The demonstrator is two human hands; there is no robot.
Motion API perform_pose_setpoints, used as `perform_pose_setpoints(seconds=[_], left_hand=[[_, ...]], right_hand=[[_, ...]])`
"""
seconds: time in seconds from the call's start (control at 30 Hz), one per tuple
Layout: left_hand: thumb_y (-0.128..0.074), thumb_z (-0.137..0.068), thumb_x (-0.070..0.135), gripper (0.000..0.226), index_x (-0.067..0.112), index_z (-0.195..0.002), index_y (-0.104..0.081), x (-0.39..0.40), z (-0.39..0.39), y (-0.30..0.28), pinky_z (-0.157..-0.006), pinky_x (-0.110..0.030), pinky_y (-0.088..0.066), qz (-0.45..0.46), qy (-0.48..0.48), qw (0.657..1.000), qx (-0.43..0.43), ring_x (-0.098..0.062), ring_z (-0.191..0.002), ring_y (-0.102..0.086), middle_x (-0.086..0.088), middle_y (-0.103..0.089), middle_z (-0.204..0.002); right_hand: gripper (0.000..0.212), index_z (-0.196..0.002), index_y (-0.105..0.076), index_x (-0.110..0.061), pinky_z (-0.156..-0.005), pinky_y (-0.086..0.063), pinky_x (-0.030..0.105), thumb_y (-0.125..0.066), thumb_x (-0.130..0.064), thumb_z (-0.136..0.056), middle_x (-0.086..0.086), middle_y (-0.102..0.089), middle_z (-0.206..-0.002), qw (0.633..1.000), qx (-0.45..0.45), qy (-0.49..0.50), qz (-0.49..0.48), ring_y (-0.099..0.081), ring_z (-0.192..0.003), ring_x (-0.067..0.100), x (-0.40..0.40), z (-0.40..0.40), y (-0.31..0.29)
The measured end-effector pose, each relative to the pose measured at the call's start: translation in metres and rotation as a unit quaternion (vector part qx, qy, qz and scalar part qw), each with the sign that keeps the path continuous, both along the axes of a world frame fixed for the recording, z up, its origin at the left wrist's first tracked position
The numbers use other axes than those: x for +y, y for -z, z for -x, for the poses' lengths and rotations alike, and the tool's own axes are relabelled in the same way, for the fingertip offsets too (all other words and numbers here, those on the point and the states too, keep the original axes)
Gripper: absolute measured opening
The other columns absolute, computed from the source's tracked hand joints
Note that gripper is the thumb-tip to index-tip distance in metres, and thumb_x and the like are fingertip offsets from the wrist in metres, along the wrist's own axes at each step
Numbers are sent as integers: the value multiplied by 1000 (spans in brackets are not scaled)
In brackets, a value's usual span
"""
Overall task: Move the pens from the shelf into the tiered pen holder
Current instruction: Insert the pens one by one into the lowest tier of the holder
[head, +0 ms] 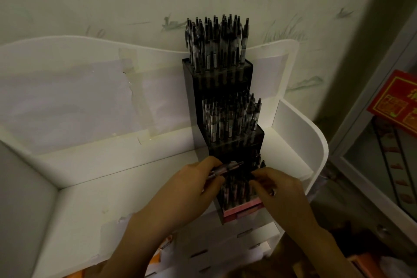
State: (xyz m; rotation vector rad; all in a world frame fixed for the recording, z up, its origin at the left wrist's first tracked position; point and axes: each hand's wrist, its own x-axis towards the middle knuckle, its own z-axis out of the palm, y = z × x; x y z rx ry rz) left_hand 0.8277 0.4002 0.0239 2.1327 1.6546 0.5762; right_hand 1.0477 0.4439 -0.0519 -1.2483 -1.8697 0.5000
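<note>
A broad white shelf unit (pixel 94 178) with curved side panels fills the left and centre of the frame, its back panel patched with taped sheets of pale paper (pixel 74 101). Against its right side stands the tall black stepped pen holder (pixel 225 142), rising in three tiers toward the upper centre of the frame. The top tier holds a dense bunch of dark-capped pens (pixel 216 40) standing upright. The middle tier is likewise packed. The lowest tier, near the lower centre, carries pens too, with a pink strip (pixel 243 207) along its front edge.

Both hands meet at this lowest tier. The left hand (pixel 191 187) has its fingers curled round a slim dark pen with a clear barrel (pixel 225 168), which lies nearly level and points right, toward the holder. The right hand (pixel 277 189) rests at the right edge of the tier with fingertips pinched together among the pen tops. In this dim light I cannot tell whether it grasps a pen or only steadies the ones already seated.

By my judgement the step in hand is loading the bottom tier, with the upper two apparently full. The next move calls for tipping the held pen upright, finding a free gap among the standing pens, and lowering it without knocking its neighbours askew.
</note>
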Motion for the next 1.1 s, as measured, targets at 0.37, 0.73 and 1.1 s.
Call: perform_pose_setpoints(seconds=[0.37, 0.73, 1.1], left_hand=[[-42, -99, 42, 18, 41, -117, -43, 0, -20, -2, -73, -29, -51, -15, 42, 996, 73, -8, -85, -57, 13, -59, -102], [-42, -98, 47, 26, 41, -123, -44, 9, -15, -10, -73, -31, -53, -65, -6, 992, 108, -6, -84, -58, 17, -55, -105], [-44, -95, 50, 36, 37, -130, -44, 16, -19, -13, -74, -23, -48, -111, -8, 985, 131, -5, -101, -54, 16, -49, -120]], right_hand=[[16, -95, -71, -23, -70, -54, 13, -70, -17, -80, -16, -73, -86, 970, 208, -62, 111, -70, -81, 5, -26, 16, -47], [17, -98, -70, -11, -64, -57, 16, -66, -8, -81, 7, -74, -83, 924, 373, 34, 84, -72, -77, 18, -23, -22, -101], [7, -88, -69, -22, -80, -55, 21, -67, -20, -82, -11, -70, -91, 992, 110, 63, -18, -67, -83, 8, -10, -23, -59]])
